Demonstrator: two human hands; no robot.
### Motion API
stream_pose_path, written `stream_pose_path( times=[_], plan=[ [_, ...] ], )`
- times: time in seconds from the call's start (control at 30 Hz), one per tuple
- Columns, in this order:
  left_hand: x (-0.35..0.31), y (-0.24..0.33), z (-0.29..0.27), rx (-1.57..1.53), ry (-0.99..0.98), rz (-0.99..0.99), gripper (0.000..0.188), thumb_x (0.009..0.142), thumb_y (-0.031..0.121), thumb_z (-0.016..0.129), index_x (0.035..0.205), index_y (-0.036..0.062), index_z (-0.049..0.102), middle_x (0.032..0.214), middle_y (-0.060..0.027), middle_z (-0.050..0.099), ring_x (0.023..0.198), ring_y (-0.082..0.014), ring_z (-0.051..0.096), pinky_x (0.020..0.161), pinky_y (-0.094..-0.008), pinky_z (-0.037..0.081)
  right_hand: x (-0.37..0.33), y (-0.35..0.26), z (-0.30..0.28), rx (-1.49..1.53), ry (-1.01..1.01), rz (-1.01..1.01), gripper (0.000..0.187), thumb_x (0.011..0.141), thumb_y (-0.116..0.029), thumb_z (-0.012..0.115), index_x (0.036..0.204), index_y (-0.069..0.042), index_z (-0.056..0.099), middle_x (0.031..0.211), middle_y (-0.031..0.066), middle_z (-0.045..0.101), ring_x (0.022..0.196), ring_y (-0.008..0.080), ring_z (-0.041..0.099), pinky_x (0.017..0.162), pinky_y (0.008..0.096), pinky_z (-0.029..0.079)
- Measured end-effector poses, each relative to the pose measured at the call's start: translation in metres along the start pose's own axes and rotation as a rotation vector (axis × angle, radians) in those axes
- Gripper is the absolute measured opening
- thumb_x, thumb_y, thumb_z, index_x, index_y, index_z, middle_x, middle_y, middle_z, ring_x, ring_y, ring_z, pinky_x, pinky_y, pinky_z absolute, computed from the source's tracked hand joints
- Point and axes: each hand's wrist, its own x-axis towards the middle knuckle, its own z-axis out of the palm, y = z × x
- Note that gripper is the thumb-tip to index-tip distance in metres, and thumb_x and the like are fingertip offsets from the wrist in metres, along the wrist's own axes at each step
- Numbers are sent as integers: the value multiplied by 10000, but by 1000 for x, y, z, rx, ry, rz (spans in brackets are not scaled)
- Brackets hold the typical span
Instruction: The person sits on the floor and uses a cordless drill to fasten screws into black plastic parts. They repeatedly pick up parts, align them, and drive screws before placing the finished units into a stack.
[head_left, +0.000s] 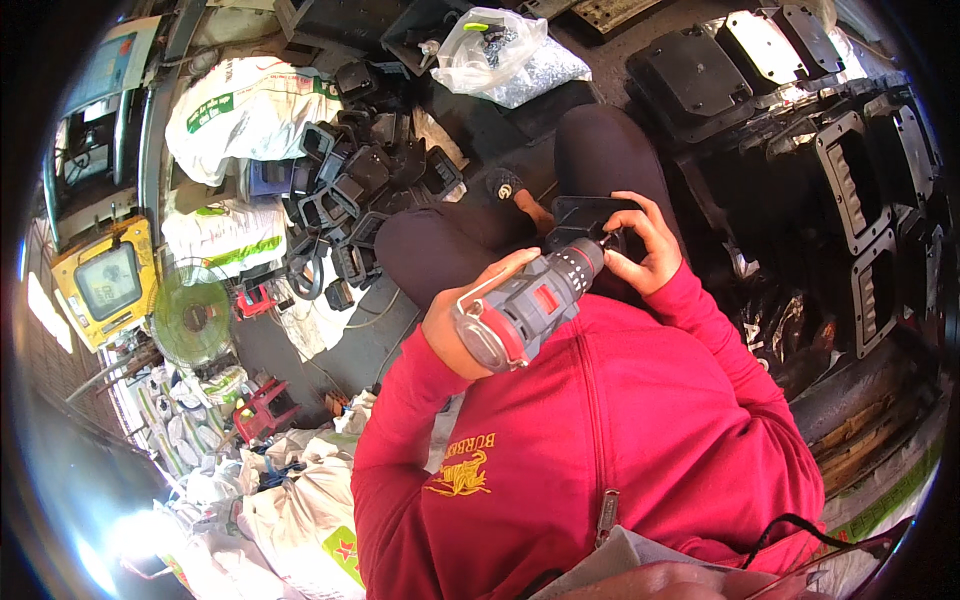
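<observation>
A grey and red cordless drill (540,300) is gripped in my left hand (448,332), its front end pointing away to the upper right. My right hand (648,242) has its thumb and fingers closed round the edge of a black plastic part (583,214). That part sits above my lap, against the front of the drill. The bit tip and any screw are hidden between the drill's nose and my right fingers.
Several black frame-shaped parts (345,190) lie heaped at the left. A clear plastic bag (510,60) of small metal pieces stands ahead. Black housings (690,75) are stacked at the right. A green fan (192,312) and a yellow-framed display (105,283) stand far left.
</observation>
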Motion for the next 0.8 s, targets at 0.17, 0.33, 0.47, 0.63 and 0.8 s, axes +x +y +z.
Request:
stream_pose_path(
  times=[0.17,0.33,0.47,0.63,0.8],
  plan=[
    [0,-3,1,-108,23,25,901,600,180,829,1384,92,393,1300,-88,537,1071,-226,618,903,-301,490,1,3,2,-26,9,-10,316,723,-147,734,991,-71,583,1236,154,496,1140,303,526,925,364,424],
    [-2,4,-4,4,42,76,900,594,186,838,1379,107,406,1228,-89,591,1038,-236,634,879,-318,501,2,6,2,-62,0,-37,311,727,-153,737,989,-84,586,1241,135,490,1119,287,539,914,360,436],
    [0,8,-5,64,40,63,869,603,185,835,1365,113,422,1185,-101,614,1015,-242,645,850,-323,510,2,6,4,-67,3,-25,309,724,-143,730,993,-86,588,1242,124,490,1109,273,541,910,355,437],
    [6,15,0,-86,77,24,849,602,204,839,1348,158,435,1096,-117,647,967,-278,658,805,-336,527,2,7,5,-74,15,-14,316,714,-140,728,996,-88,593,1239,116,496,1091,268,561,887,349,455],
    [3,35,1,192,96,1,849,591,222,841,1337,208,436,995,-117,675,894,-285,678,761,-338,536,3,7,7,-89,8,-20,354,705,-139,726,1028,-95,589,1230,114,507,1091,283,572,881,359,466]
  ],
)
